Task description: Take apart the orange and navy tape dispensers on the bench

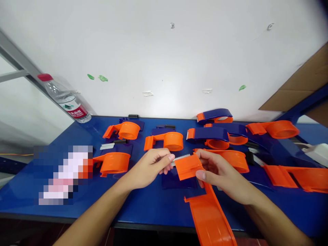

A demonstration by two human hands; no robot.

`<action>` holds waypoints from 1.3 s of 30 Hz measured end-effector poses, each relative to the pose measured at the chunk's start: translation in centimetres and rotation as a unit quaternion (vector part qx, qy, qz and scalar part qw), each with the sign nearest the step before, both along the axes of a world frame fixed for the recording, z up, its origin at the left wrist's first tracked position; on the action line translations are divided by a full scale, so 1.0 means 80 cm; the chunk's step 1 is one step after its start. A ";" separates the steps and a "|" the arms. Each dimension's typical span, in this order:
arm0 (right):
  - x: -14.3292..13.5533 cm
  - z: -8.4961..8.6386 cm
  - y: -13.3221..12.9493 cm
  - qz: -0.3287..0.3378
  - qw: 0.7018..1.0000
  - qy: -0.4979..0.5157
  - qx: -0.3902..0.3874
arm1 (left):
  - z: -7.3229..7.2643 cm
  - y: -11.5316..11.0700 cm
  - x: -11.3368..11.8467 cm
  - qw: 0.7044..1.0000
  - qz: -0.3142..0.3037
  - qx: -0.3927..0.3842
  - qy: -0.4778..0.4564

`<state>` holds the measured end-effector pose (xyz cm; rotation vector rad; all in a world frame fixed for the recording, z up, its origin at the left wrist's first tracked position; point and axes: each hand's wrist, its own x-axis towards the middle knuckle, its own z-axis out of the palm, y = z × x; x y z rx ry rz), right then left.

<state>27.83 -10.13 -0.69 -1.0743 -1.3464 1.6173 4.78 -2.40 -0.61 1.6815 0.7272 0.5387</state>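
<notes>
My left hand [156, 165] pinches a toothed metal blade [182, 158] between thumb and fingers. The blade lies along the edge of an orange plastic tape dispenser frame [208, 213], whose flat head [188, 166] is tilted up toward me. My right hand [221, 174] grips that frame near its head, with the ring part hanging down over the table's front edge. Beneath the hands lies a dark blue plastic cover [176, 181]. I cannot tell whether the blade is seated in the frame.
Several orange frames [173, 141] lie on the blue table [143, 205], with blue covers and blades nearby. Blue-and-orange dispensers [208, 134] stand at the back right. A water bottle [68, 102] stands at the back left. Cardboard [299, 82] leans at the right.
</notes>
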 end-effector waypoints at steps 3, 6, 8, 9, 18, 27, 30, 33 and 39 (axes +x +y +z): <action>0.004 0.002 0.002 -0.006 1.000 -0.005 0.000 | 0.002 0.002 -0.004 1.000 0.001 0.018 0.010; 0.009 0.001 0.003 -0.012 1.000 -0.007 0.007 | 0.004 0.004 -0.008 0.999 0.000 0.032 0.024; 0.014 0.000 0.004 -0.015 1.000 -0.016 0.011 | 0.005 0.006 -0.011 0.999 -0.002 0.043 0.031; 0.017 -0.001 0.005 -0.018 0.999 -0.023 0.013 | 0.005 0.007 -0.013 0.998 -0.002 0.049 0.031; 0.049 0.014 0.013 -0.080 0.993 -0.047 0.068 | 0.002 0.020 -0.022 0.973 0.045 0.202 0.107; 0.045 0.016 0.012 -0.059 0.995 -0.049 0.067 | -0.039 0.025 -0.003 0.902 0.048 0.375 0.206; 0.045 0.016 0.010 -0.044 0.996 -0.041 0.060 | -0.037 0.025 0.004 0.887 0.051 0.390 0.243; 0.046 0.015 0.009 -0.042 0.997 -0.040 0.058 | -0.034 0.022 0.010 0.878 0.041 0.408 0.247; 0.042 0.016 0.009 -0.035 0.997 -0.034 0.055 | -0.040 0.025 0.015 0.858 0.021 0.432 0.278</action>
